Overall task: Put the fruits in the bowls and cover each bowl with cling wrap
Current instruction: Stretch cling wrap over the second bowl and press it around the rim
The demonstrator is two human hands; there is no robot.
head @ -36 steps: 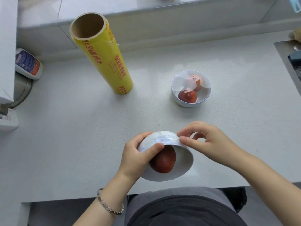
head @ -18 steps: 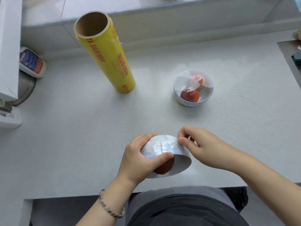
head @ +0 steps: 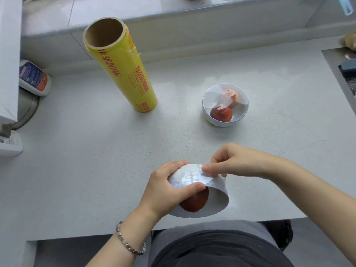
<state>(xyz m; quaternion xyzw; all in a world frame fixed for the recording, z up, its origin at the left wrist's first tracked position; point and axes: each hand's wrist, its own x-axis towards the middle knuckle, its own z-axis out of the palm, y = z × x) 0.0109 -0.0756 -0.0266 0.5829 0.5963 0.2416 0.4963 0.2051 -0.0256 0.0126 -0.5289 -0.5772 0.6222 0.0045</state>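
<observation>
Bowls are seen in two places on the white counter [head: 96, 160]. One white bowl [head: 217, 201] is held near the counter's front edge, at about 6 o'clock in the view. It is tipped so its open mouth faces the person, and a red fruit [head: 196, 201] can be seen inside it. The left hand [head: 163, 191] is wrapped around the bowl's left side, with the thumb pressed across the front by the rim. The right hand [head: 235, 162] is closed in a pinch on the bowl's upturned bottom, where clear cling wrap [head: 190, 178] looks shiny; the wrap's edges are hard to make out. A silver bracelet [head: 129, 241] is worn on the left wrist.

The second bowl [head: 225, 120] is set upright at about 1 o'clock from the held bowl, well apart from it. Two reddish fruits [head: 221, 113] are inside, and wrap is stretched over its top.

A tall yellow cling wrap roll [head: 125, 74] is stood on end at about 11 o'clock. A small white bottle [head: 34, 78] is lying at about 10 o'clock, at the far left.
</observation>
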